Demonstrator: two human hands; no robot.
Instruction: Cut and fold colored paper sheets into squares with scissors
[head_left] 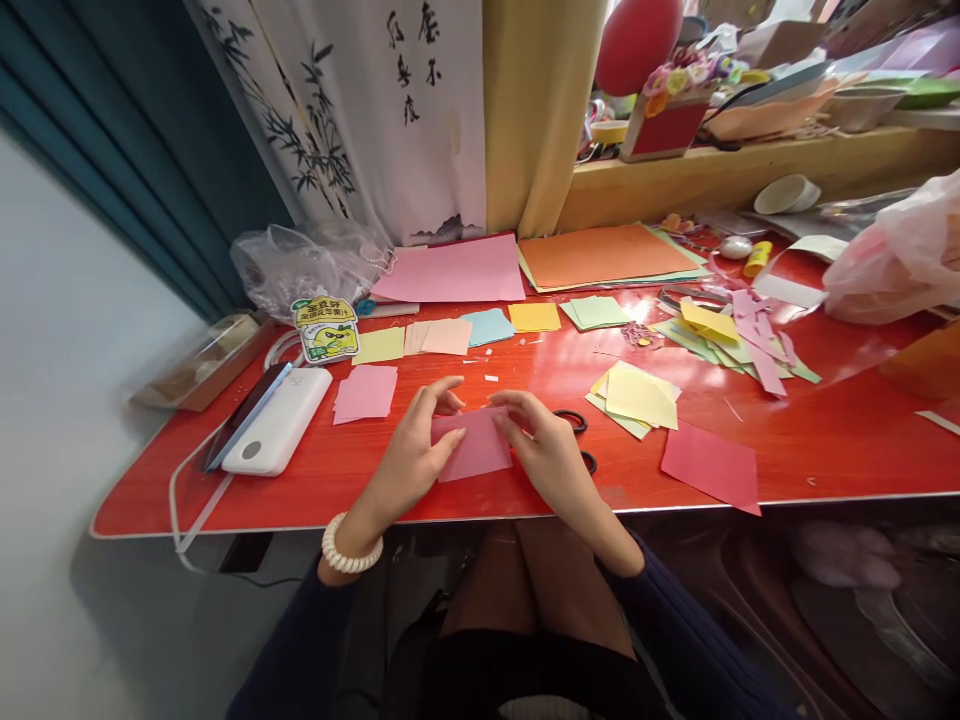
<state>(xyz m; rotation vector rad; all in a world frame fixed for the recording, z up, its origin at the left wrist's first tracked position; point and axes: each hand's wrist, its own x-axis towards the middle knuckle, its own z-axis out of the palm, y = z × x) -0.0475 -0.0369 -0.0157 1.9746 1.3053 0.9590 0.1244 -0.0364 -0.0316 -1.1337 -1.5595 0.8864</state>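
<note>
A pink sheet of paper is held between both hands over the front of the red table. My left hand pinches its left side, thumb on top. At its upper right corner, my right hand grips it between thumb and fingers. Scissors with black handles lie beside my right hand, their blades hidden. To the left rests a stack of pink paper squares. Pale yellow and green squares lie on the right, near a red-pink sheet that overhangs the table's front edge.
Small stacks of green, peach, blue and yellow paper form a row behind my hands. Large pink and orange sheets lie at the back. A white power bank sits left; paper scraps and a plastic bag sit right.
</note>
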